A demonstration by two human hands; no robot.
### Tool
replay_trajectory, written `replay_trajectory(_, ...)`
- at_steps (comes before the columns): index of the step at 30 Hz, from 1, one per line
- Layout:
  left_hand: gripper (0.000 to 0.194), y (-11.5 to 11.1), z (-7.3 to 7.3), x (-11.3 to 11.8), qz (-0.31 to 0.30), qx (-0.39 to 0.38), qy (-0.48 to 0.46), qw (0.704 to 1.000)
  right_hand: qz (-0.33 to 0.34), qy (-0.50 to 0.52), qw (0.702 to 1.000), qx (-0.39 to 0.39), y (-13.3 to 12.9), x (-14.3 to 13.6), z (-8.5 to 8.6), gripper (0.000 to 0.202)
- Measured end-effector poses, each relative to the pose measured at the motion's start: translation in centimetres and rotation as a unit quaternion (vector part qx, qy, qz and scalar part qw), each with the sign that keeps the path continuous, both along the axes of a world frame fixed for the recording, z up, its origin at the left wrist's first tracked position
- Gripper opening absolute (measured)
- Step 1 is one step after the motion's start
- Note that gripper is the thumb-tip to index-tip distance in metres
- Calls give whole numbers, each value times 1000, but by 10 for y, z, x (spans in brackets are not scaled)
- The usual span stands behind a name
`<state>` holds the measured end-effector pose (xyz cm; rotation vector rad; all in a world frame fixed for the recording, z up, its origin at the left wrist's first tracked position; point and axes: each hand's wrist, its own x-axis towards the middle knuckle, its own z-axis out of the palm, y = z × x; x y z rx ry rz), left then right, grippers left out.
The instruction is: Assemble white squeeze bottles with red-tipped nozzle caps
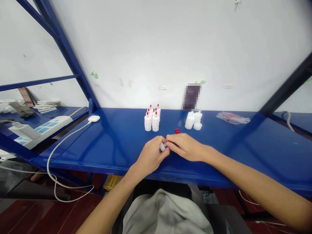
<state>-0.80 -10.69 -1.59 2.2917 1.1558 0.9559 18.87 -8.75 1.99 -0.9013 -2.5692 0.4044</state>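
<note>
Just above the front part of the blue tabletop, my left hand is wrapped round a small white plastic squeeze bottle, most of which the fingers hide. My right hand meets it from the right, its fingertips pinched at the bottle's top end. The exact part under those fingertips is hidden. Beyond my hands stands a group of white squeeze bottles with red tips, all upright. Several small red caps lie on the table right behind my right hand.
White bottles without red tips stand back right, beside a clear plastic bag with red bits inside. A white plug-like device with a cable lies left. A power strip sits beyond the blue frame. A pixelated dark patch shows by the wall.
</note>
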Motion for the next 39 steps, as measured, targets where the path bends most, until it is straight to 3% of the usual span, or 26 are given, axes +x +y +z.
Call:
replay_trajectory(4,18,-2,0,-1,-36,16,2,999,24,101,991,-87,-3,-9,-12,35)
replay_trajectory(7,11,-9,-1,-2,-50,102,4,994,-2,218,958,-187,3,-3,-11,38)
replay_trajectory(9,11,-13,-2,-1,-52,164,23,985,-41,240,957,-158,8,4,-8,39)
replay_trajectory(11,13,-15,-2,-1,-49,176,52,982,-75,146,985,-61,13,11,-5,37)
replay_trajectory(13,16,-15,0,0,-22,136,69,988,-105,-5,994,28,17,17,-3,33)
replay_trajectory(16,20,-9,3,-1,27,60,59,996,-151,-141,975,79,18,20,-1,27)
replay_trajectory(19,22,-4,4,-1,32,36,37,998,-149,-125,978,69,14,17,1,26)
replay_trajectory(24,35,-3,2,0,-29,13,0,999,-10,-7,999,35,5,4,-4,32)
replay_trajectory(26,46,-4,2,-1,-39,-9,-9,999,-10,19,999,49,4,3,-4,33)
replay_trajectory(29,51,-5,2,-1,-20,-29,-5,999,-140,45,983,114,10,18,8,34)
replay_trajectory(32,39,-7,3,-3,-21,-26,7,999,-352,-38,915,194,23,47,26,32)
replay_trajectory(34,40,-8,4,-3,-50,-16,12,999,-445,-120,871,170,32,67,33,35)
replay_trajectory(36,40,-9,4,-3,-83,-1,11,996,-486,-179,846,124,41,80,32,38)
replay_trajectory(39,34,-7,3,-3,-105,-1,8,994,-484,-231,842,54,51,90,20,40)
